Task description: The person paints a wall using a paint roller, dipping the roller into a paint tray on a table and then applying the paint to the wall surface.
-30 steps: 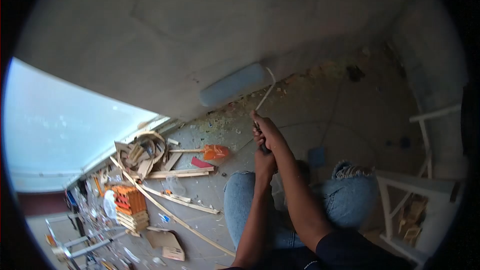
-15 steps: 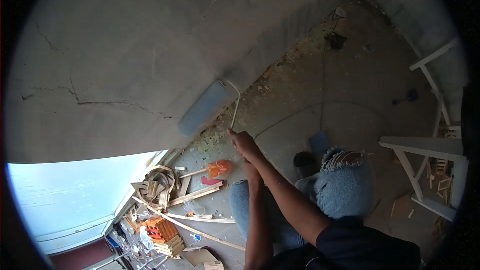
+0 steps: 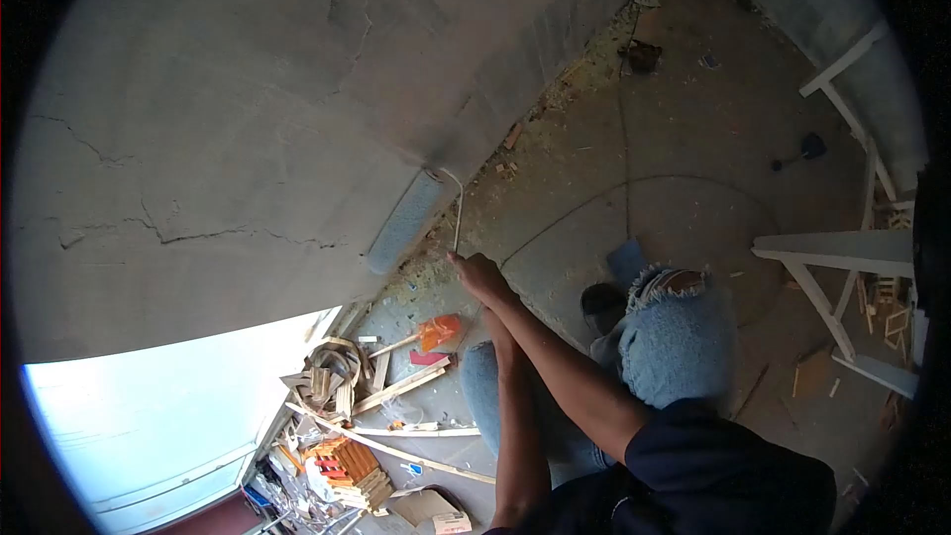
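Grey-blue paint roller (image 3: pixel 404 223) against cracked wall (image 3: pixel 248 89), thin white frame, right hand (image 3: pixel 482 277) clenched on it, left hand (image 3: pixel 501 329) grip hidden

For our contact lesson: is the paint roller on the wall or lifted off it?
On the wall: the paint roller lies flat against it, no gap showing.
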`<state>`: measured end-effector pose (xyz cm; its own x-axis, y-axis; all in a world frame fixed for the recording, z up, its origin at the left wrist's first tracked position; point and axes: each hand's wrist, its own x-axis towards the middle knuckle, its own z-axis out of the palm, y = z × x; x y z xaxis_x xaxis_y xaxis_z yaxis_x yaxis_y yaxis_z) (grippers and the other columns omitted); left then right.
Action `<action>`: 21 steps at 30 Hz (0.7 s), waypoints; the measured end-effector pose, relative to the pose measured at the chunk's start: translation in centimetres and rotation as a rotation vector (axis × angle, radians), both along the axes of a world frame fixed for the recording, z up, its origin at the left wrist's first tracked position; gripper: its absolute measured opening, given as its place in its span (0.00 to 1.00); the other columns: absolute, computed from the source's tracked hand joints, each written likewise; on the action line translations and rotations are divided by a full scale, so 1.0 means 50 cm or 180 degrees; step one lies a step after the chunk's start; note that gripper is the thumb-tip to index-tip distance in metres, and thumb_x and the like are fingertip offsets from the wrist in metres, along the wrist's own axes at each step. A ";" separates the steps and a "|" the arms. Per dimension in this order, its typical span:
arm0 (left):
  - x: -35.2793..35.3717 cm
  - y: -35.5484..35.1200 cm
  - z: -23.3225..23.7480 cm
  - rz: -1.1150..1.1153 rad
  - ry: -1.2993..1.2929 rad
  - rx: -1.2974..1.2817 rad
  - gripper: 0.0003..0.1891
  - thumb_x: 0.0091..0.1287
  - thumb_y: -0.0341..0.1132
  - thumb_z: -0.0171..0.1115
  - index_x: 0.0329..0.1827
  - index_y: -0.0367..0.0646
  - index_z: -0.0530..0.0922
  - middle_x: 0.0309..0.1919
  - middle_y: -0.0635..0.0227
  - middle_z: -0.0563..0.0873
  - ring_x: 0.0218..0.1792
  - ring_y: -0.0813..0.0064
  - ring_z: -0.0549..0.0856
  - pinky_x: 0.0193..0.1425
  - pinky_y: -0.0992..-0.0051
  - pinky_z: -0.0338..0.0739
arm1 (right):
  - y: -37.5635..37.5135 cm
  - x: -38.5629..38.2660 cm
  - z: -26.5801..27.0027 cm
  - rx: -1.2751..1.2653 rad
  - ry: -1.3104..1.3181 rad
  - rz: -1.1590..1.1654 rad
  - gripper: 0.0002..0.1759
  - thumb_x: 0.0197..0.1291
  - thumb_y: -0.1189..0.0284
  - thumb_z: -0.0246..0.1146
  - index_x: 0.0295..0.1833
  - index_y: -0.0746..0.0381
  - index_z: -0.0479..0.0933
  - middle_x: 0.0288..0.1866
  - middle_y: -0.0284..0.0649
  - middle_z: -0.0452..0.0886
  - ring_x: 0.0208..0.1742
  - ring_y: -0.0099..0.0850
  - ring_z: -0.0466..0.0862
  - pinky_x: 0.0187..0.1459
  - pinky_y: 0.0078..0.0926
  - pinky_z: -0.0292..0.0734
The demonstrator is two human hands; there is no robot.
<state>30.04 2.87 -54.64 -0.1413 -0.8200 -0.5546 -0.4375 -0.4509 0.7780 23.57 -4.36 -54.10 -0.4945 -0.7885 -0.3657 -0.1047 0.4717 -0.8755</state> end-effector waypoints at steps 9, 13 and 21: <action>-0.013 -0.003 -0.013 0.0422 0.0106 -0.0116 0.21 0.61 0.44 0.56 0.34 0.26 0.74 0.29 0.54 0.82 0.34 0.73 0.77 0.37 0.67 0.71 | -0.017 -0.002 -0.085 -0.0122 0.0082 0.0198 0.37 0.61 0.43 0.45 0.16 0.67 0.66 0.14 0.46 0.70 0.20 0.43 0.74 0.30 0.41 0.68; -0.038 -0.010 -0.041 0.0575 0.0183 -0.0137 0.22 0.61 0.44 0.56 0.34 0.26 0.74 0.30 0.53 0.82 0.34 0.73 0.77 0.37 0.66 0.71 | -0.023 -0.012 -0.101 0.0490 0.0145 -0.0026 0.36 0.59 0.41 0.47 0.14 0.63 0.64 0.11 0.40 0.66 0.15 0.37 0.70 0.23 0.35 0.64; -0.037 -0.036 -0.082 0.1127 0.0403 -0.0038 0.24 0.63 0.46 0.54 0.36 0.25 0.75 0.32 0.46 0.82 0.36 0.68 0.80 0.38 0.64 0.72 | -0.028 -0.012 -0.024 0.0346 -0.1684 -0.0144 0.35 0.56 0.42 0.53 0.10 0.57 0.58 0.06 0.28 0.56 0.07 0.21 0.57 0.10 0.23 0.46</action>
